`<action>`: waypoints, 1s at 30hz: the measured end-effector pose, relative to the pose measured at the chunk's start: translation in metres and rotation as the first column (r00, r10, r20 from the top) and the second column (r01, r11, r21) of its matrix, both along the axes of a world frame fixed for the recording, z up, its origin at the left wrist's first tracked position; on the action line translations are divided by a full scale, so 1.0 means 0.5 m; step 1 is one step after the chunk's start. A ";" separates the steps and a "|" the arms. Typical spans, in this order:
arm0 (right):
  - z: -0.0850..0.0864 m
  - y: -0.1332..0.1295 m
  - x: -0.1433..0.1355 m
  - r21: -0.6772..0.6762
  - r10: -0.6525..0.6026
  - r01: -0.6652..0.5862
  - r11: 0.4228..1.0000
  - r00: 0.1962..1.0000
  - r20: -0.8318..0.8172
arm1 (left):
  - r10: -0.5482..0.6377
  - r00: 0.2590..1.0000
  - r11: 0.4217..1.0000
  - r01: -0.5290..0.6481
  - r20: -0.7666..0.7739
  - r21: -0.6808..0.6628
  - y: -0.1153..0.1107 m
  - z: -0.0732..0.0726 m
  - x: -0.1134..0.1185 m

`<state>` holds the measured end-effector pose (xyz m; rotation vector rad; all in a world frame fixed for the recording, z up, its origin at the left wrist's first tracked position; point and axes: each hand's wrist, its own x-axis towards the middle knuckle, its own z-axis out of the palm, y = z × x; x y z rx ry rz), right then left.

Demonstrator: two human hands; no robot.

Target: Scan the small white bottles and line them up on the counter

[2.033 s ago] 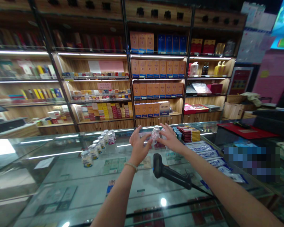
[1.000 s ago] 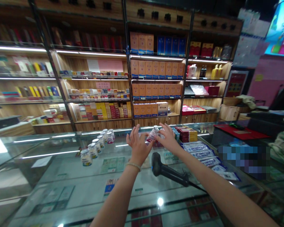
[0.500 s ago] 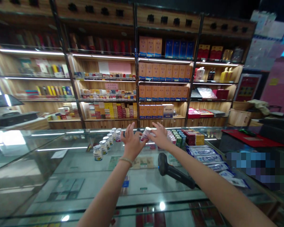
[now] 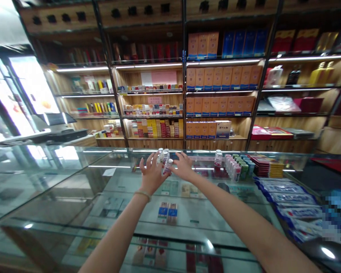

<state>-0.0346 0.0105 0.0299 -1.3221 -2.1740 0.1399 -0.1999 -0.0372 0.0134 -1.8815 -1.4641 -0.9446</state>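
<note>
A small clear bottle (image 4: 167, 166) with a white cap and a red-and-white label is held slightly tilted between my hands above the glass counter (image 4: 187, 227). My left hand (image 4: 152, 172) closes on its left side, thumb below and other fingers raised. My right hand (image 4: 184, 167) meets it from the right with its fingertips. Just behind stand similar white-capped bottles (image 4: 165, 152), partly covered by my left fingers. Further right two more red-labelled bottles (image 4: 218, 160) stand upright.
Right of these are rows of pink bottles (image 4: 232, 167), green cans (image 4: 243, 167), stacked red-and-yellow packs (image 4: 265, 166) and blue-and-white packets (image 4: 290, 197). A black scanner (image 4: 224, 187) is mostly hidden by my right forearm. Lit shelves (image 4: 218, 140) of boxes line the back wall.
The view has turned left, so shelves and goods sit further right. My hands, still on the bottle, have come close to the other white-capped bottles at left. The scanner is now mostly covered.
</note>
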 end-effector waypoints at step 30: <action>-0.142 0.005 -0.041 0.265 0.007 -0.008 0.964 1.000 0.007 | 0.106 0.983 0.994 -0.110 -0.149 -0.020 -0.009 -0.040 -0.038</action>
